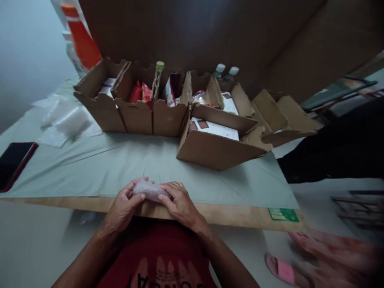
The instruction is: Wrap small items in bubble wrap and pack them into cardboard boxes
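Observation:
Both of my hands hold a small bundle wrapped in bubble wrap (149, 190) at the near edge of the table. My left hand (125, 205) grips its left end with the thumb on top. My right hand (179, 204) covers its right end, fingers curled over it. What is inside the wrap is hidden. The bundle rests just above the table's wooden front edge (234, 216).
A row of open cardboard boxes (136, 116) with packets stands at the back; a larger open box (216, 150) lies nearer on the right. Clear plastic bags (67, 120) and a dark phone (15, 162) lie left. Bottles (160, 66) stand behind the boxes. Another person's pink slipper (280, 269) shows lower right.

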`<state>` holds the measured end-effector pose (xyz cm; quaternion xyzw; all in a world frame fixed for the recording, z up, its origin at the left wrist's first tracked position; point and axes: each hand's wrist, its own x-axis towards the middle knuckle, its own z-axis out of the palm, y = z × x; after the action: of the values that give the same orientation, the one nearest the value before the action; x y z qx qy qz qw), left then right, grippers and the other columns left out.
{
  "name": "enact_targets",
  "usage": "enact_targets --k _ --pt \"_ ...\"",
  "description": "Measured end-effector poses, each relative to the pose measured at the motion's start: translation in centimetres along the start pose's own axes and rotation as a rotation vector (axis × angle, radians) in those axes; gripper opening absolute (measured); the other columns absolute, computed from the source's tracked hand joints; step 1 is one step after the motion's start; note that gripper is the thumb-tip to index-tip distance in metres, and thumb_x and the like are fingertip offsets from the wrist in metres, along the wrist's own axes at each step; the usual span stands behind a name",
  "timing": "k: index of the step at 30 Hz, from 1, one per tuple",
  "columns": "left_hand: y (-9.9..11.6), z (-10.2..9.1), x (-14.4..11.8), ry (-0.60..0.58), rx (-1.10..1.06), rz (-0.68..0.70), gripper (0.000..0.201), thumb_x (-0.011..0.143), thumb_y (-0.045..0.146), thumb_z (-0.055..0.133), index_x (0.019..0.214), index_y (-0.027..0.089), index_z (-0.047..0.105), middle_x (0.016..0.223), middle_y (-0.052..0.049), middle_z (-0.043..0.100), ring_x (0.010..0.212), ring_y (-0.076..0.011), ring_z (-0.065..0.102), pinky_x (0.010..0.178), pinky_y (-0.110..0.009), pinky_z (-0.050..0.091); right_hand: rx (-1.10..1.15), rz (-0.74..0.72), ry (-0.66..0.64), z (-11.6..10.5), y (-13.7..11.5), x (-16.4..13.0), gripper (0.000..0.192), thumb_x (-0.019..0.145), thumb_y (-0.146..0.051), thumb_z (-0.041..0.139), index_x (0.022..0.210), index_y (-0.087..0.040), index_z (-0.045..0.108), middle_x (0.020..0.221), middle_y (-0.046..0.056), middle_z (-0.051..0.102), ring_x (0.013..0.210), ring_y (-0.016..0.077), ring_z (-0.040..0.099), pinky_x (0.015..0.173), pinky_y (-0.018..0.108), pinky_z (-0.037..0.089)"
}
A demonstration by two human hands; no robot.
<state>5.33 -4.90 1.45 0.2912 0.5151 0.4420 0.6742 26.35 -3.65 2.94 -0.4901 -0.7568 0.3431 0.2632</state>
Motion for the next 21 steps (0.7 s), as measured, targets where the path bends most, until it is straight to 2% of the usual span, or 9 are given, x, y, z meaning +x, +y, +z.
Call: enact_targets --k 2,4,6,9,12,14,16,18,21 --pt "-0.2 0.4 0.1 -0.068 0.065 0.034 0.046 0.071 0.04 0.088 0.108 0.018 0.072 0.1 -0.006 0.078 0.09 -0.0198 0.07 0.085 -0.027 0.053 0.098 0.055 0.064 -0.7 0.2 -1.0 0.035 0.093 -0.031 0.068 0.127 -0.024 0.067 0.13 0.009 0.07 0.12 0.024 0.064 0.104 0.042 0.049" --pt "-0.3 0.9 0.0 -0.127 0.084 0.083 0.035 0.075 0.039 0.086 0.1 0.019 0.073 0.103 -0.005 0.078 0.092 -0.0201 0.07 0.085 -0.026 0.053 0.276 0.093 0.062 -1.6 0.7 -1.8 0.053 0.089 -0.038 0.071 0.138 -0.022 0.06 0.137 0.012 0.066 0.121 0.0246 0.065 0.1 0.039 0.053" --pt "-0.4 1.8 0.0 -0.177 0.078 0.104 0.031 0.077 0.04 0.085 0.098 0.019 0.074 0.108 -0.006 0.077 0.097 -0.0217 0.07 0.087 -0.027 0.053 0.413 0.107 -0.003 -3.2 0.8 -2.6 0.046 0.09 -0.04 0.069 0.132 -0.02 0.064 0.121 0.009 0.074 0.105 0.0218 0.071 0.087 0.032 0.058" --pt "-0.3 3.4 0.7 -0.255 0.062 0.138 0.041 0.076 0.042 0.086 0.11 0.023 0.074 0.113 -0.007 0.077 0.098 -0.024 0.072 0.087 -0.031 0.056 0.339 0.108 0.027 -7.8 0.1 -3.4 0.022 0.093 -0.036 0.064 0.106 -0.022 0.074 0.096 0.004 0.078 0.087 0.02 0.073 0.078 0.03 0.058" --pt "0.1 4.4 1.9 -0.329 0.018 0.225 0.059 0.075 0.047 0.087 0.128 0.027 0.068 0.123 -0.01 0.076 0.109 -0.0287 0.072 0.096 -0.039 0.057 0.141 0.11 0.308 -15.4 -0.9 -3.6 0.024 0.09 -0.041 0.068 0.109 -0.028 0.074 0.101 0.004 0.078 0.085 0.0215 0.072 0.072 0.033 0.059" --pt "0.2 4.8 2.6 -0.338 0.047 0.235 0.056 0.078 0.047 0.084 0.127 0.025 0.069 0.124 -0.013 0.076 0.112 -0.0299 0.072 0.098 -0.042 0.058 -0.009 0.082 0.612 -20.7 -1.0 -3.0 0.031 0.086 -0.044 0.071 0.113 -0.027 0.072 0.105 0.005 0.076 0.083 0.0214 0.07 0.068 0.034 0.057" --pt "0.2 5.0 3.2 -0.314 0.113 0.192 0.049 0.08 0.047 0.083 0.12 0.021 0.072 0.118 -0.015 0.077 0.108 -0.03 0.074 0.096 -0.043 0.059 -0.234 0.12 0.744 -25.0 -0.8 -1.9 0.035 0.085 -0.04 0.07 0.115 -0.021 0.073 0.104 0.008 0.076 0.079 0.0203 0.067 0.069 0.034 0.053" --pt "-0.1 5.2 3.4 -0.281 0.154 0.14 0.049 0.077 0.051 0.084 0.113 0.018 0.074 0.112 -0.016 0.079 0.104 -0.0305 0.075 0.095 -0.044 0.06 -0.547 0.299 0.65 -27.5 -0.5 -0.2 0.031 0.086 -0.033 0.067 0.112 -0.017 0.075 0.096 0.01 0.076 0.077 0.0205 0.065 0.07 0.035 0.049" --pt "-0.4 5.7 3.4 -0.226 0.185 0.066 0.053 0.072 0.055 0.085 0.108 0.017 0.075 0.107 -0.015 0.08 0.102 -0.0308 0.075 0.097 -0.045 0.059 -0.957 0.579 0.312 -28.5 -0.6 2.7 0.025 0.088 -0.029 0.063 0.106 -0.019 0.078 0.091 0.011 0.076 0.083 0.0248 0.068 0.072 0.036 0.045"
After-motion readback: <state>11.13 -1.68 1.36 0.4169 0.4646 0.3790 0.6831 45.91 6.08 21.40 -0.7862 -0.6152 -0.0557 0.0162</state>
